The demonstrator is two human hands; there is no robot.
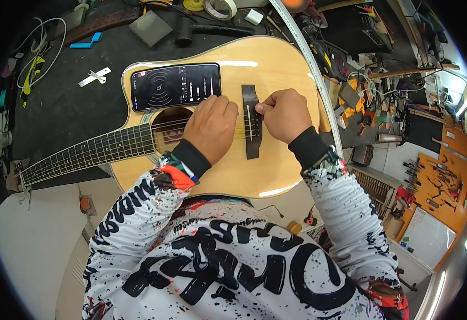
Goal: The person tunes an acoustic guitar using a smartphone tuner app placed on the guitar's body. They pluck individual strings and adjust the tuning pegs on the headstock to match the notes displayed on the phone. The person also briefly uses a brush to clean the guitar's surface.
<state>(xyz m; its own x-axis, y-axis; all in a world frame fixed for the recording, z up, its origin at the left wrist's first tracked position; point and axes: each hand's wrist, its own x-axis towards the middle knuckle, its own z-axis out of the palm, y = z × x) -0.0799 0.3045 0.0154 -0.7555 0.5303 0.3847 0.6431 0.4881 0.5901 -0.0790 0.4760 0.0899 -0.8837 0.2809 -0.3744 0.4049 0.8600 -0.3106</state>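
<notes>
An acoustic guitar [276, 58] with a pale wooden top lies face up before me, its neck [92, 154] running to the left. My left hand [210, 128] is over the strings beside the sound hole [164, 118], fingers curled in; what they grip is hidden beneath them. At the dark bridge [252, 148], my right hand [286, 114] pinches thumb against forefinger by its right edge. Anything between those fingertips is too small to make out. A phone [175, 88] with a lit tuner-like screen rests on the guitar top, just above my left hand.
Beyond the guitar, the dark bench holds a hammer [185, 33], a grey block [151, 28], a blue string winder [86, 41] and a small metal tool [96, 77]. A long pale strip [314, 69] curves past the guitar's right end. Farther right are cluttered tools and an orange tool board [449, 176].
</notes>
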